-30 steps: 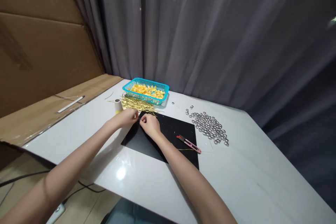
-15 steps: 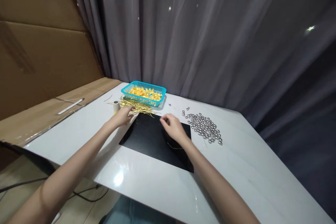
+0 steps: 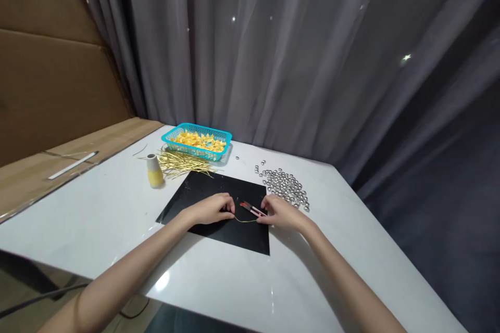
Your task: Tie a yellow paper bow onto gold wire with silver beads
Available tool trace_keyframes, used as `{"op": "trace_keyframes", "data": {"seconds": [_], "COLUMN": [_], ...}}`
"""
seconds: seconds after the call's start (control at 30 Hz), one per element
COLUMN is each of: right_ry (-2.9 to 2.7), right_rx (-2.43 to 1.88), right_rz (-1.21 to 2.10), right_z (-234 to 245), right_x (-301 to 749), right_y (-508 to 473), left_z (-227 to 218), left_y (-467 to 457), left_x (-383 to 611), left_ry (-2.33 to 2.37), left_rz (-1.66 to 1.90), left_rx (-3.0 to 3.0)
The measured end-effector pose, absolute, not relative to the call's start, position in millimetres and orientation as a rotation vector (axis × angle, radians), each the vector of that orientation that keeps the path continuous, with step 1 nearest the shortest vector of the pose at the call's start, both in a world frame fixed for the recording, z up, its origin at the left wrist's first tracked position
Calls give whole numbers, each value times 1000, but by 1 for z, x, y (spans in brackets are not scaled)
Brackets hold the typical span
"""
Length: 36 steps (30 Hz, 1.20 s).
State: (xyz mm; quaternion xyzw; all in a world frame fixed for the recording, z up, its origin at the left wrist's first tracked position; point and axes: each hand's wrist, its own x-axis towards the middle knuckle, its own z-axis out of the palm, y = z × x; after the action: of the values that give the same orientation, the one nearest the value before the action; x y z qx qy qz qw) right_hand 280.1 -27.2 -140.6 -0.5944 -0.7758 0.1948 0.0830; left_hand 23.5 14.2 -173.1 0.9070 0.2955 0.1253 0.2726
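Note:
My left hand (image 3: 211, 209) rests on the black mat (image 3: 207, 187), its fingers closed on one end of a thin gold wire (image 3: 245, 220). The wire runs across to my right hand (image 3: 282, 213). That hand grips the pink handle of a pair of thread snips (image 3: 253, 209), whose red tip points left toward the wire. Behind the mat lies a loose bundle of gold tinsel strands (image 3: 183, 164), next to a yellow and white thread cone (image 3: 154, 171).
A teal plastic basket (image 3: 196, 138) full of yellow folded pieces stands at the back. Several silver beads (image 3: 284, 184) lie to the right of the mat. All this sits on a white glossy table (image 3: 97, 213), with a cardboard sheet (image 3: 50, 88) left and a grey curtain (image 3: 250, 52) behind.
The snips no longer lie on the mat's right side; they are now in my right hand. Both hands have come together at the mat's front, and the view has shifted.

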Motion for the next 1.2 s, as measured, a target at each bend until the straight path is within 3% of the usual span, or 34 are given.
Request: {"op": "trace_keyframes", "data": {"seconds": [0.37, 0.53, 0.73, 1.0, 1.2], "right_ry": [-2156, -2004, -1957, -1680, -1569], "right_rx": [-1664, -1431, -1004, -991, -853], "right_rz": [712, 832, 1269, 1135, 1209], "right_z": [-157, -134, -93, -57, -42], "right_x": [297, 278, 222, 221, 224], "right_y": [7, -1, -17, -19, -31], "left_z": [-155, -122, -70, -18, -18], "left_y": [-24, -40, -16, 9, 15], "left_x": [10, -5, -1, 15, 23], "left_ry": [741, 767, 869, 807, 748], "left_rz": [260, 284, 469, 655, 816], "left_rx": [2500, 2446, 2421, 2473, 2340]}}
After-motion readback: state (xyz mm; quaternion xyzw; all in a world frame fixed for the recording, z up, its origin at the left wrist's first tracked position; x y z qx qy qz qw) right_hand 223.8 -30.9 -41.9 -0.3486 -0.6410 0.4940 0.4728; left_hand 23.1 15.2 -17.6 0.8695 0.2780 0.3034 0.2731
